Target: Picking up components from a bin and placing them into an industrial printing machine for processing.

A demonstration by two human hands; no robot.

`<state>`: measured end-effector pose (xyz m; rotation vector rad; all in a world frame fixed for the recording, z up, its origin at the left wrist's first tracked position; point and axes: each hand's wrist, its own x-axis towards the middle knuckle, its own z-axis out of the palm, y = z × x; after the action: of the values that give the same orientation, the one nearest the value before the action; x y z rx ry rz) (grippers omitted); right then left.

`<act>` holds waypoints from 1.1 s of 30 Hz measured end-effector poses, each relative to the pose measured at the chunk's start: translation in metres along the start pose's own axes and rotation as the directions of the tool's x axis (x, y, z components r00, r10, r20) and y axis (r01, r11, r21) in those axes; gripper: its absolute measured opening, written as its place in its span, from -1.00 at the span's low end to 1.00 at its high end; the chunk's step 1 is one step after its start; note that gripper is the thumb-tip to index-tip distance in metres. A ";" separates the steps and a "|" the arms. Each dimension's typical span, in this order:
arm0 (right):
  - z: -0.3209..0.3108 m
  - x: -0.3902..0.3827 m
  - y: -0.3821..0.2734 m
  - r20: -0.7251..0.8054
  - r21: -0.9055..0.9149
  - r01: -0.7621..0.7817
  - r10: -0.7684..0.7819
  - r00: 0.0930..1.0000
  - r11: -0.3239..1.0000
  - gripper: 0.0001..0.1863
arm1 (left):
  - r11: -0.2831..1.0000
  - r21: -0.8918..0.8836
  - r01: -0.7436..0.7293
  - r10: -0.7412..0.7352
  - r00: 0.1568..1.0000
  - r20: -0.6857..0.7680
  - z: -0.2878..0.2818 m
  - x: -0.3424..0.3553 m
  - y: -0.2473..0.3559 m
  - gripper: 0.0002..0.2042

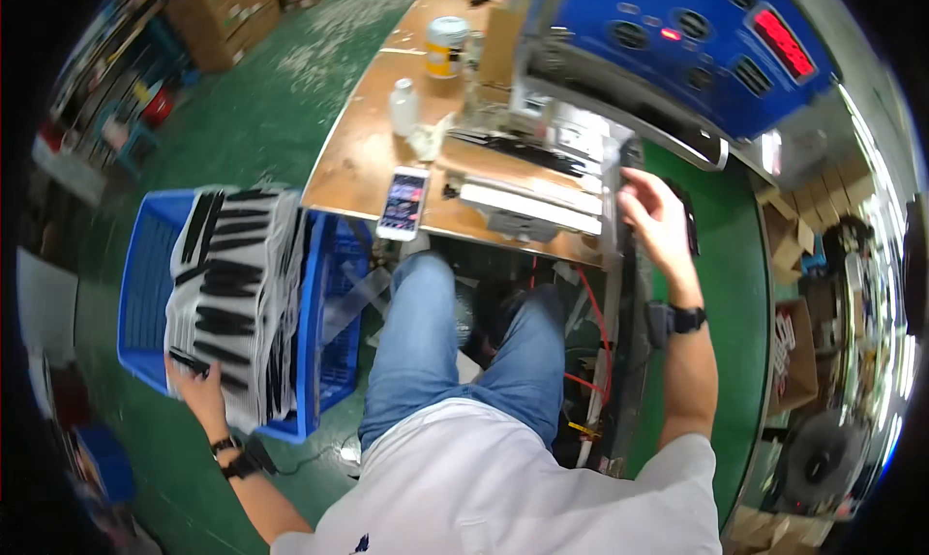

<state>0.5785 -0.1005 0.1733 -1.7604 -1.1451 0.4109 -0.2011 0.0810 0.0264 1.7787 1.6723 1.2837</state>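
Note:
At the left, my left hand (200, 389) is over the near-left corner of a stack of white sheets (254, 313) that carry slim black pieces. Its fingers are closed on a black strip (190, 362), whose exact kind I cannot make out. The stack lies in a blue crate (145, 294). On the other side, my right hand (655, 218) is beside the right end of the bench machine, near its metal edge (612, 202). Its fingers are bent and apart, and nothing shows between them. More black strips (527, 151) lie on the machine bed, above a pale metal bar (530, 195).
The wooden table (353, 158) holds a phone (403, 203), a white bottle (404, 107), a crumpled tissue (430, 139) and a yellow-white tub (446, 47). A blue control panel (697, 42) with a red display overhangs the back right. Red tubing (602, 323) runs beneath the table.

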 end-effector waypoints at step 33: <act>-0.203 -0.108 0.240 -0.603 -0.556 -0.604 0.223 0.766 0.572 -0.53 | 0.652 -0.194 -0.733 0.746 0.575 0.337 0.252 0.033 0.359 -0.57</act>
<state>0.7890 -0.3229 0.0444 -2.6849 -0.4928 -0.2778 0.2055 0.1092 0.1909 2.6403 0.6447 1.0869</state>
